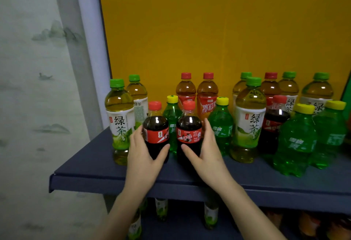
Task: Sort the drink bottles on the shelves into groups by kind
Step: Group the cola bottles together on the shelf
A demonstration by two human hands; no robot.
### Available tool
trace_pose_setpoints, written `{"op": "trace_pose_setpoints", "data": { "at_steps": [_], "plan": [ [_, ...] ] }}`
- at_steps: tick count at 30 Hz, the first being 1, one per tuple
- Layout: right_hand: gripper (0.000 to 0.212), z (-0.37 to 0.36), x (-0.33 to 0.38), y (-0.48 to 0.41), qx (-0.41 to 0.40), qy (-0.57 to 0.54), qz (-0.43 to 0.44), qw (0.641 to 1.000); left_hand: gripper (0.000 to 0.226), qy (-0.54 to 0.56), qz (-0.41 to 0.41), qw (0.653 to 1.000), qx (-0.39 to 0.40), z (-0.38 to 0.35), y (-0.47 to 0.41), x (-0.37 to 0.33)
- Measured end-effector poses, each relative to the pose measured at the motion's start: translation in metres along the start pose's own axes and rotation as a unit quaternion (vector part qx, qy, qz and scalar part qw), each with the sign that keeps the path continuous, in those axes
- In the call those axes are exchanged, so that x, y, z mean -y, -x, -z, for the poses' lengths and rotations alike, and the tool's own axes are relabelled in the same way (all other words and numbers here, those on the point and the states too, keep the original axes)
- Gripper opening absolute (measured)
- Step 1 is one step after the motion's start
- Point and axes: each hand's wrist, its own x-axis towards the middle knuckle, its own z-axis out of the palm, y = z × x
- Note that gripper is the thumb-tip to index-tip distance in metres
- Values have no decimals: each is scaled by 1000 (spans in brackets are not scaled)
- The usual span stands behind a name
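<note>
Cola bottles (155, 135), glossy dark plastic, red-capped; each hand's grip (144, 156) wraps one, seemingly.

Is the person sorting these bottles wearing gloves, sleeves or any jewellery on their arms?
No. The left hand and right hand are bare, with no gloves, rings, watch or bracelets visible. Both forearms are uncovered as far as the picture shows; no sleeve is visible.

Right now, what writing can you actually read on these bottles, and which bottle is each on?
"绿茶": far-left green tea bottle.
"绿茶": front green tea bottle right of centre.
"绿茶", smaller: green tea bottle behind the far-left one.
"冰红", rest cut off: iced tea bottle.
"可" shows on the cola bottle in the right hand; the rest is blurred.
Sprite labels: unreadable.
</note>
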Motion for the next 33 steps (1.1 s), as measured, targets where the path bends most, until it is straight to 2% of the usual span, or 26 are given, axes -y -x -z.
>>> {"op": "trace_pose_setpoints", "data": {
  "at_steps": [3,5,8,10,13,16,21,33],
  "plan": [
    [91,-14,-6,-6,-5,-34,-51,998,68,28,45,998,32,-5,-6,9],
    [85,-18,-6,-6,-19,-24,-59,998,66,51,55,996,39,-6,-7,11],
    [75,-17,-1,0,-42,-14,-61,997,61,95,52,993,37,0,-6,13],
    [73,-12,2,10,-60,-11,-60,996,57,119,42,991,39,6,-2,12],
    [75,2,5,31,-95,-11,-70,993,61,157,22,986,56,13,3,0],
    [79,23,8,50,-135,0,-76,988,66,207,13,974,92,11,6,-20],
    [75,67,9,83,-196,19,-104,975,49,263,-15,952,155,-15,18,-57],
    [67,205,-16,161,-311,55,-155,936,53,341,-49,905,248,-116,72,-168]
  ]
}}
